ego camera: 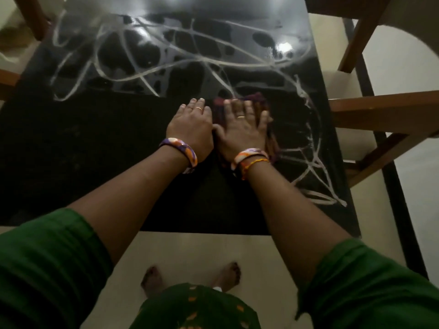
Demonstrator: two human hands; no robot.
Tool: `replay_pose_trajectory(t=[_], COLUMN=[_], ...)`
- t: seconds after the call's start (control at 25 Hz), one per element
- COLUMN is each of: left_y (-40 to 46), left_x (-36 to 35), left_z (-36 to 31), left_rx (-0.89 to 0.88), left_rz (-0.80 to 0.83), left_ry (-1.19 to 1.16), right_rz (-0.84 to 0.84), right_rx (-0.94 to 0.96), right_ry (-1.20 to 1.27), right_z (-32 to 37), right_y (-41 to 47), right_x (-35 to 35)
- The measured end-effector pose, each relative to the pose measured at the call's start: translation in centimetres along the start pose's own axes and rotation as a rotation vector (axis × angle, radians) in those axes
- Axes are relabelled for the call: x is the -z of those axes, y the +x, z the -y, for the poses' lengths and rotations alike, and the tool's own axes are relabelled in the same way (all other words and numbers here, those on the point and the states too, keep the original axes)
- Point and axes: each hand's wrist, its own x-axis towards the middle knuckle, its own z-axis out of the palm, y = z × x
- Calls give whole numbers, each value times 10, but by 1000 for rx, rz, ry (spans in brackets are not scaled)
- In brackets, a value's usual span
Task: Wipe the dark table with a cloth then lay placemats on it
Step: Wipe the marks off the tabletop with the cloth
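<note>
Wiping is in hand: the right hand (pixel 242 129) presses flat-fingered on the cloth (pixel 240 99), the left hand (pixel 190 124) rests open-gripped on the desk (pixel 71 143), and white streaks (pixel 142 55) ahead probably need further passes.

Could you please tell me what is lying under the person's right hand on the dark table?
A dark reddish cloth lies under the right hand, pressed flat on the table. Its edges show past the fingers and beside the wrist; the middle part is covered by the hand.

Dark red-purple cloth (pixel 240 103) mostly hidden under flat right hand (pixel 242 128). Glossy black table (pixel 71 150) cropped top and left. Bare feet (pixel 152 279) blurred.
</note>
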Motion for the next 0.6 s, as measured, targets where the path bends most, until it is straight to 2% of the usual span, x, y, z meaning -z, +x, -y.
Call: replay_pose_trajectory(t=[0.08, 0.12, 0.2, 0.32, 0.44, 0.52, 0.6], left_y=[3, 4, 7, 19, 39, 51, 58], left_x=[1, 3, 4, 7, 14, 21, 25], left_z=[-9, -15, -28, -41, -54, -68, -82], left_rx=[5, -15, -96, -198, -235, -263, -260], left_rz=[-9, -14, 16, 189, 344, 408, 452], left_ry=[19, 8, -19, -54, -18, 64, 133], right_rz=[26, 16, -8, -9, -5, -1, -9], right_rx=[69, 27, -155, -384, -326, -229, -210], right_ry=[-28, -26, 3, 82, 21, -31, -23], right_z=[-10, -32, -89, -139, -114, -101, -108], right_y=[6, 10, 14, 8, -14, -26, -9], right_x=[4, 8, 18, 32, 21, 10, 13])
